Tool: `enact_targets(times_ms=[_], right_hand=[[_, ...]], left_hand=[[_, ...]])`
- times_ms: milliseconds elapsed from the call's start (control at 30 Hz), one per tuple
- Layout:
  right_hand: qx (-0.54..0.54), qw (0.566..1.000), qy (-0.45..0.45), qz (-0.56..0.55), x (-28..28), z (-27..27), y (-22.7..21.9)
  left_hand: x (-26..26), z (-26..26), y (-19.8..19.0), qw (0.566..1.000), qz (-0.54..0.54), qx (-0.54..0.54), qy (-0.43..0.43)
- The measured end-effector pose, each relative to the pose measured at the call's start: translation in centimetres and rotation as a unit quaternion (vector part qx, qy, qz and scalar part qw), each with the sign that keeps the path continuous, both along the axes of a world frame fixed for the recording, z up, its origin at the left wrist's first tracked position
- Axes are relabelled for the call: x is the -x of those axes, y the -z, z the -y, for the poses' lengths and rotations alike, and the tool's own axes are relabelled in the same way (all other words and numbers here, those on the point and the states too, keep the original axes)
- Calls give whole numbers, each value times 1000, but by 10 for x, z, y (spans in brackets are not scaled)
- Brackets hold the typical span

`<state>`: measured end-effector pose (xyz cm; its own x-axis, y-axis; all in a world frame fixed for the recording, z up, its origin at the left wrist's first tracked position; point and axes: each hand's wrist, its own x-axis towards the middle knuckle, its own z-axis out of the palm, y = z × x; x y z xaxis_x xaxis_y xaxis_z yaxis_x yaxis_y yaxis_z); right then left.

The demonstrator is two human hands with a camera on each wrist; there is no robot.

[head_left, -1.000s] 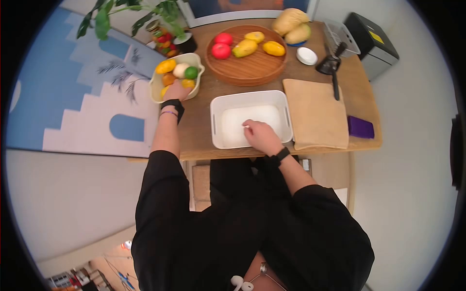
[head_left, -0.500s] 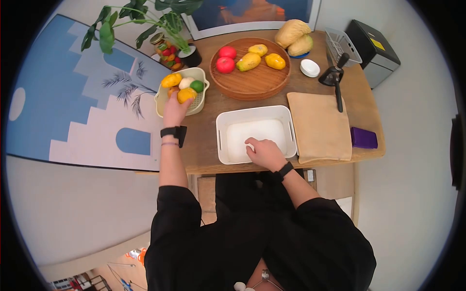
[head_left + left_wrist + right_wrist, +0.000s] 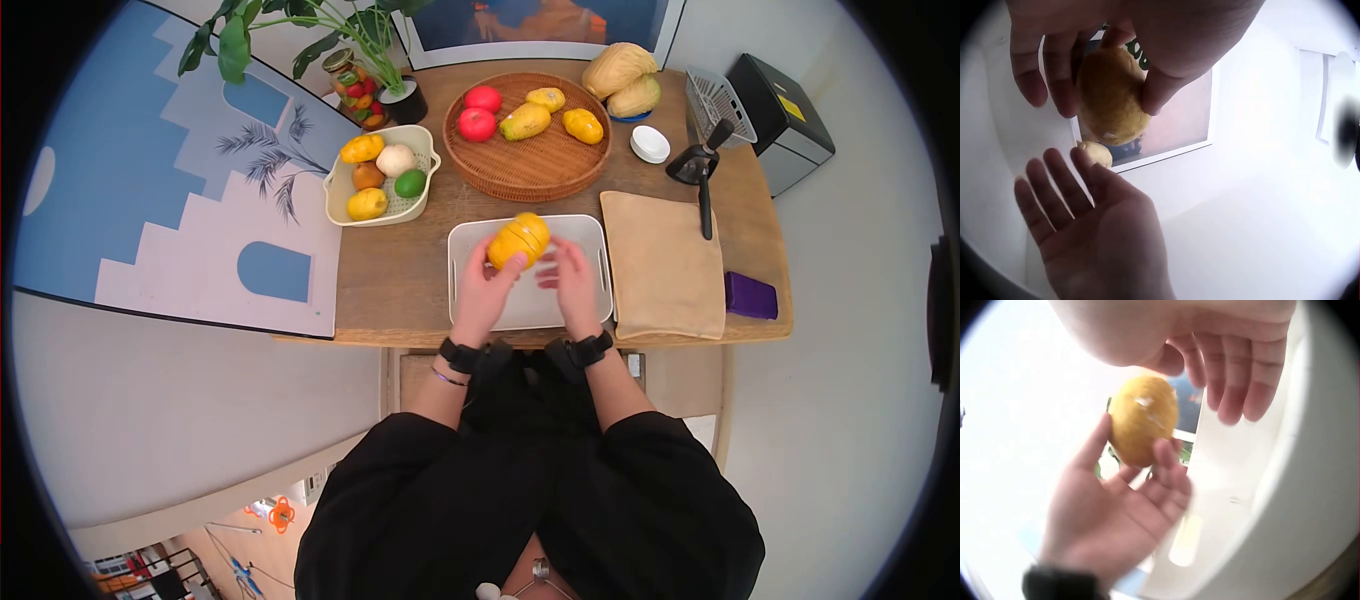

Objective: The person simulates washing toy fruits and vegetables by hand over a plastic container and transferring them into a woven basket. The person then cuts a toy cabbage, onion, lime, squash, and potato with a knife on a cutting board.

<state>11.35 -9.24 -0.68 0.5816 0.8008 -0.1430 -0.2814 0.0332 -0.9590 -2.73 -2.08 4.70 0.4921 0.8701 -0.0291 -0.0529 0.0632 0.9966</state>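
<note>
My left hand grips an oval yellow fruit above the white tub, thumb on the near side. The fruit's skin catches glints of light in the right wrist view. Beside it, my right hand hovers over the tub with nothing in it; its fingers look loosely extended, apart from the fruit. In the left wrist view the right palm faces up below the fruit. Left of the tub stands a pale basket with several fruits, among them a green one and a brown one.
Behind the tub sits a round woven tray with red and yellow fruits. To the right lie a tan cloth, a black-handled tool and a purple block. A small white bowl stands farther back.
My left hand has lifted the yellow fruit out of the basket and carried it right, over the tub. The right hand has shifted slightly right and its fingers have opened out.
</note>
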Motion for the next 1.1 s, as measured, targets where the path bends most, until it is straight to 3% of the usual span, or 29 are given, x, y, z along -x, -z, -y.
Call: enact_targets(times_ms=[100, 167, 267, 467, 567, 633, 867, 933, 1100], right_hand=[[5, 999, 52, -1, -2, 1, -28], [-18, 999, 29, 23, -4, -5, -4], [21, 997, -19, -73, 11, -4, -21], [94, 994, -26, -44, 12, -13, -15], [120, 991, -54, -20, 13, -11, -19], [161, 978, -129, -20, 12, -9, -23], [149, 980, -113, -65, 6, -10, 2], [42, 998, -29, -31, 16, -13, 2], [109, 986, -125, 37, 19, -8, -20]], left_hand=[[-5, 20, 26, 996, -16, 87, 4], [-4, 16, 42, 996, -74, -5, 48], [-4, 11, 27, 994, -41, 78, 64], [-26, 10, 45, 993, 44, 91, -62], [-27, 9, 41, 994, 10, 86, -69], [-26, 12, 34, 994, 9, 81, -77], [-21, 7, 46, 984, 77, 125, -97], [-18, 1, 62, 987, 75, 117, -77], [-16, 3, 61, 989, 75, 109, -71]])
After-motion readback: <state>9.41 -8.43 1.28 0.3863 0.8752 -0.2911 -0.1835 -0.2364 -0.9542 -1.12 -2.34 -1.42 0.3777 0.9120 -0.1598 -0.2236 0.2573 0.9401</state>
